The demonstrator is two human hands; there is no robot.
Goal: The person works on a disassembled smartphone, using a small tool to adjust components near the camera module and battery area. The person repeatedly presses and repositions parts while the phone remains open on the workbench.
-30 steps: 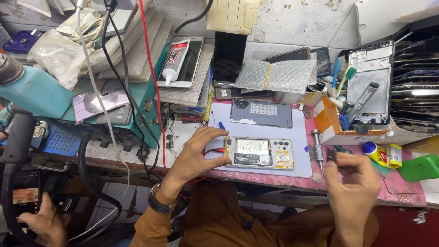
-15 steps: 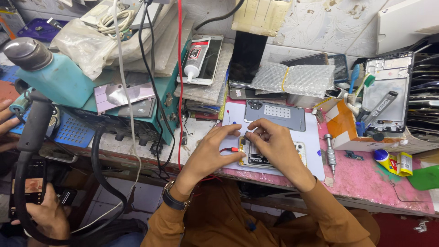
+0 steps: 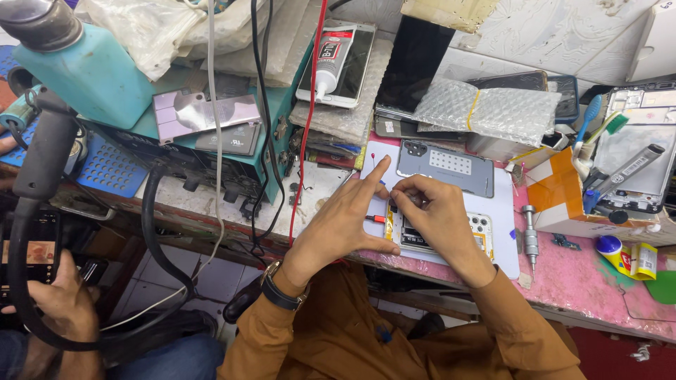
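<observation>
A: What is the setting?

B: A cluttered repair bench with a worn pink top, crowded with phone parts. A white work mat lies at its front edge, and on it an opened smartphone, back cover off, camera cluster to the right.

A: And the hands?

B: The left hand rests on the mat's left edge, index finger stretched up, thumb pressed against the phone's near left corner; it steadies the phone and grips nothing. The right hand lies over the phone's left half, fingertips bunched in a pinch at its top left corner. Whether anything sits inside the pinch cannot be told.

A: Around them?

B: A grey back cover lies just above the phone on the mat. A screwdriver lies to the right, near the mat's edge, beside an orange box. A red wire hangs down left of the left hand. Further left stands a teal bottle; an adhesive tube lies on a phone at the back.

A: Anyone else?

B: Another person's hand shows at the lower left, well apart.
</observation>
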